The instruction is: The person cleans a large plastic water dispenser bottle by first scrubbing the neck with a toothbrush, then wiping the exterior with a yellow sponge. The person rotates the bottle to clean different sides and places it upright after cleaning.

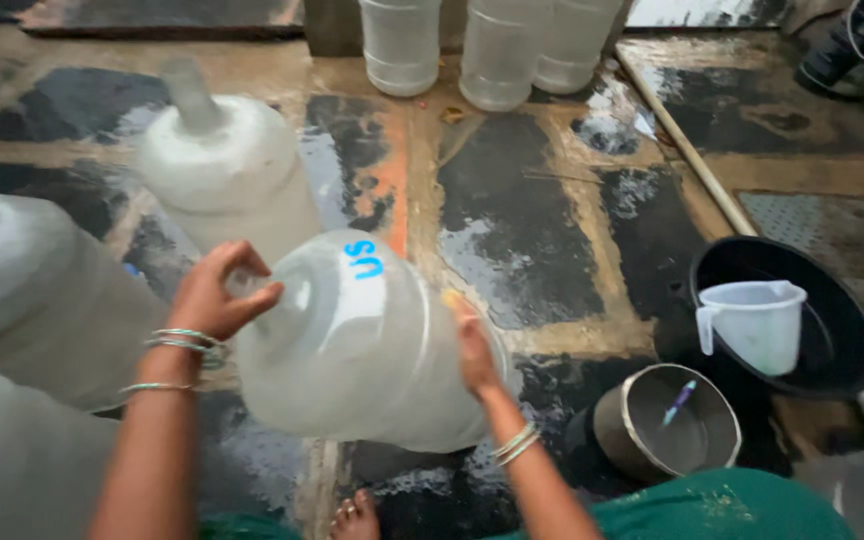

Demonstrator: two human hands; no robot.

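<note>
Wet patchy floor (542, 240) under jug (372, 350)

Large translucent water jug (372, 345), tilted, above wet floor

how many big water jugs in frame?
7: one tilted jug between left hand and right hand, three at left, three along top edge, cropped. More may be hidden.

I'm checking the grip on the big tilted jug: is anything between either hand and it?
Nothing visible. The left hand is closed around the jug's neck end, and the right hand lies flat against its side. A small yellowish thing shows at the right fingertips; what it is cannot be told.
</note>
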